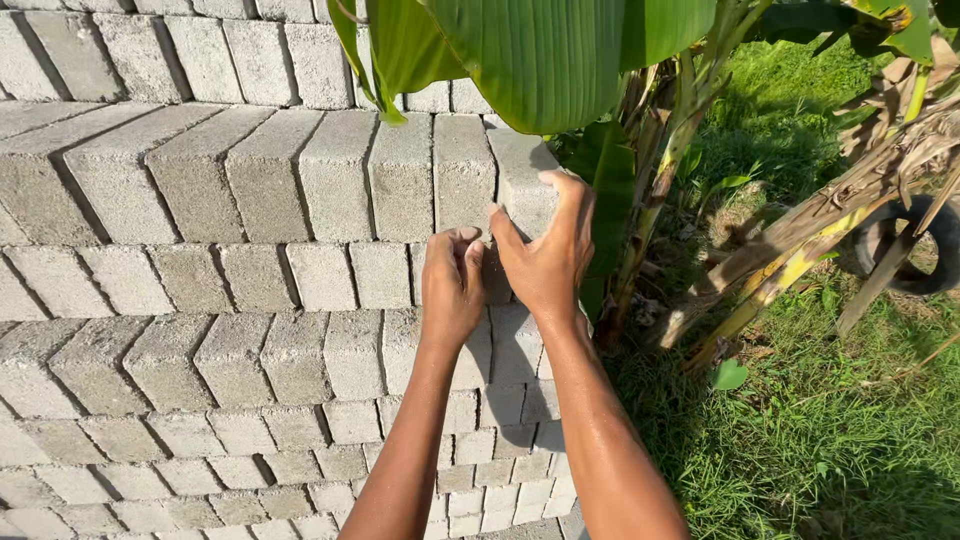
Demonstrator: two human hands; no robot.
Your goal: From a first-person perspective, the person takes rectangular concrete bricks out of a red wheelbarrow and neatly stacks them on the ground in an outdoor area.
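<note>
A tall stack of grey concrete bricks point(250, 280) fills the left and middle of the head view, laid in rows on edge. My right hand point(545, 250) grips the end brick point(520, 175) of an upper row, fingers over its outer side and thumb on its near face. My left hand point(452, 285) presses against the bricks just below and left of it, fingers curled at the gap beside that end brick. Both forearms reach up from the bottom of the view.
A banana plant point(650, 170) with broad green leaves point(540, 50) stands right beside the stack's end. Grass point(800, 430) covers the ground to the right. A dark tyre point(915, 250) lies behind dry stalks at the far right.
</note>
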